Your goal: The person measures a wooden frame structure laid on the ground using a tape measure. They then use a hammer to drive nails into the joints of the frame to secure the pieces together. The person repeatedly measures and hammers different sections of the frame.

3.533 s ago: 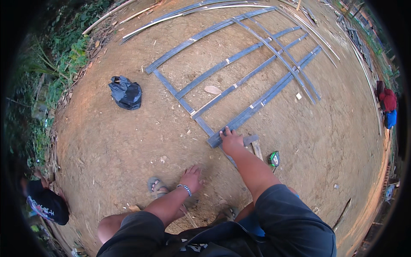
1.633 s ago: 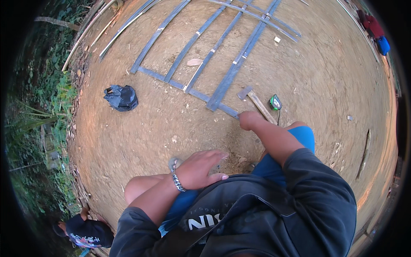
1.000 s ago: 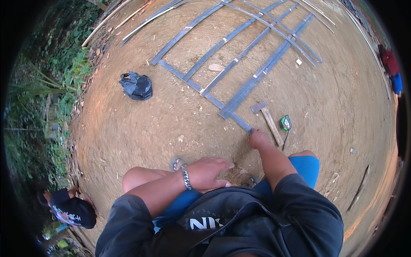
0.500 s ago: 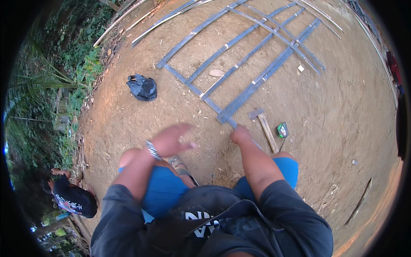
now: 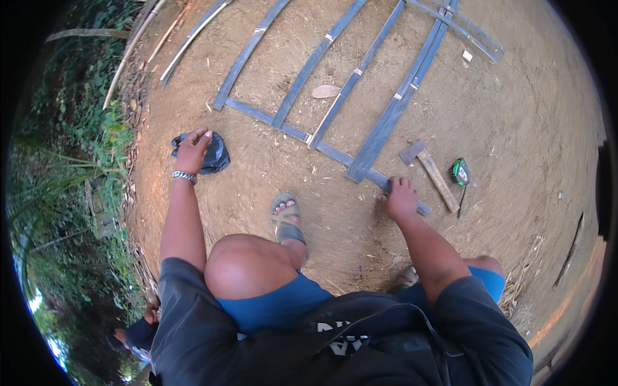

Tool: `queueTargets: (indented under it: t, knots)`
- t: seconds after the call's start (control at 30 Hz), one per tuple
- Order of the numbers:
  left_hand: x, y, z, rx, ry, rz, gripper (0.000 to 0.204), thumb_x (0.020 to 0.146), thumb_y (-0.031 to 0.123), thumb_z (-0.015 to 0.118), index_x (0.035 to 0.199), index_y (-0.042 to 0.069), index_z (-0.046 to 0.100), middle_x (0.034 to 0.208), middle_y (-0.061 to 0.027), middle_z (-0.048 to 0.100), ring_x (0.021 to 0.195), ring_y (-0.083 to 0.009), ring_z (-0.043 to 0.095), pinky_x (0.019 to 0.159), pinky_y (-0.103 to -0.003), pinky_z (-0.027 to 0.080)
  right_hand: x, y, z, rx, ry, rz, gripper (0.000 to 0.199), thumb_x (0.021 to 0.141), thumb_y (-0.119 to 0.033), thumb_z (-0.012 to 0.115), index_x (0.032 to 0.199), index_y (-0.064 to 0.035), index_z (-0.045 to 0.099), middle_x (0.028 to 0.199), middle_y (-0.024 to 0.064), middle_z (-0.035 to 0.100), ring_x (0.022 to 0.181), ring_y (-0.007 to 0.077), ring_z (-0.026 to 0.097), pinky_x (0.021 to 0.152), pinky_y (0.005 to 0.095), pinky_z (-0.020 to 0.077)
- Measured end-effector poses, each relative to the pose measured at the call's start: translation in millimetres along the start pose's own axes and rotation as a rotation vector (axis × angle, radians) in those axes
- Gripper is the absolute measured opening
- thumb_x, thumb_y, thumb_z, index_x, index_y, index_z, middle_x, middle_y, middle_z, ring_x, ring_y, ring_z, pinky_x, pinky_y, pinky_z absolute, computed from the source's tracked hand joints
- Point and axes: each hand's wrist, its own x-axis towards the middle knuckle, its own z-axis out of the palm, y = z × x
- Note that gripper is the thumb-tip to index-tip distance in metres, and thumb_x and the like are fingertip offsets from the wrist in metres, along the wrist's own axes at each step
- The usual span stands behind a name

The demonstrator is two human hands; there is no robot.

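Observation:
My right hand (image 5: 402,198) grips the near cross slat (image 5: 338,154) of a lattice close to its right end, fingers over the top. This lattice of long dark blue-grey slats (image 5: 317,56), with pale bands like bamboo joints, lies flat on the dirt. A black plastic bag (image 5: 215,156) sits on the ground to the left. Over its left side is my left hand (image 5: 192,152), thumb and fingertips pressed together; whether anything is between them I cannot make out. Beside my right hand lies a wooden-handled hammer (image 5: 438,182), its metal head pointing away from me.
A green and black tape measure (image 5: 459,172) rests right of the hammer. A pale block (image 5: 467,56) lies farther off. Poles (image 5: 134,53) line the far left, next to green plants (image 5: 106,138). Another person (image 5: 137,336) is at the lower left.
My left hand has gone from in front of my knee to the bag, its fingers closing. My right hand still holds the slat's end. My left knee has come forward and the view has shifted.

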Motion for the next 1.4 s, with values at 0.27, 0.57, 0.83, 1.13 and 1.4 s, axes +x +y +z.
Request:
queueTargets:
  t: [0.27,0.57,0.83,1.13,1.4]
  knots:
    - [179.0,-136.5,10.1,0.49,0.09,-0.003,0.065,0.091,0.047,0.074,0.132,-0.002,0.066,0.123,-0.0221,0.073,0.116,-0.0335,0.07,0.1,-0.039,0.053,6.3,-5.4,37.2,0.105,0.328,0.012,0.058,0.075,-0.035,0.087,0.123,-0.0111,0.064,0.123,0.0143,0.057,0.122,0.0363,0.05,0.108,0.0492,0.0388]
    - [286.3,-146.7,29.8,0.758,0.199,0.033,0.098,0.089,0.063,0.071,0.149,-0.01,0.046,0.145,-0.0325,0.056,0.137,-0.0434,0.054,0.115,-0.043,0.042,17.1,-14.1,54.5,0.13,0.437,0.047,0.056,0.072,-0.029,0.091,0.116,-0.0076,0.064,0.116,0.0168,0.057,0.116,0.0397,0.051,0.102,0.0512,0.0425]
    - [289.8,-116.9,76.2,0.881,0.247,-0.098,0.082,0.093,0.07,0.057,0.141,0.004,0.062,0.133,-0.0257,0.066,0.127,-0.0397,0.062,0.108,-0.045,0.048,19.0,-12.0,50.7,0.118,0.434,0.061,0.049,0.077,-0.026,0.088,0.114,-0.0046,0.063,0.115,0.0172,0.058,0.111,0.0396,0.053,0.099,0.0498,0.0421]
    - [321.1,-149.4,58.2,0.917,0.235,-0.04,0.081,0.094,0.069,0.057,0.137,0.002,0.065,0.132,-0.0273,0.066,0.126,-0.0407,0.063,0.108,-0.046,0.048,18.0,-13.1,53.4,0.129,0.397,0.058,0.051,0.079,-0.03,0.087,0.114,-0.0043,0.062,0.115,0.0181,0.056,0.115,0.0406,0.05,0.1,0.0511,0.0423]
    - [320.7,-148.2,61.4,0.917,0.23,-0.04,0.08,0.095,0.069,0.056,0.136,0.001,0.065,0.128,-0.0276,0.068,0.122,-0.0422,0.064,0.105,-0.048,0.05,14.9,-14.1,51.6,0.132,0.368,0.095,0.049,0.081,-0.034,0.085,0.114,-0.0047,0.063,0.117,0.0178,0.055,0.119,0.0407,0.048,0.106,0.0522,0.0394]
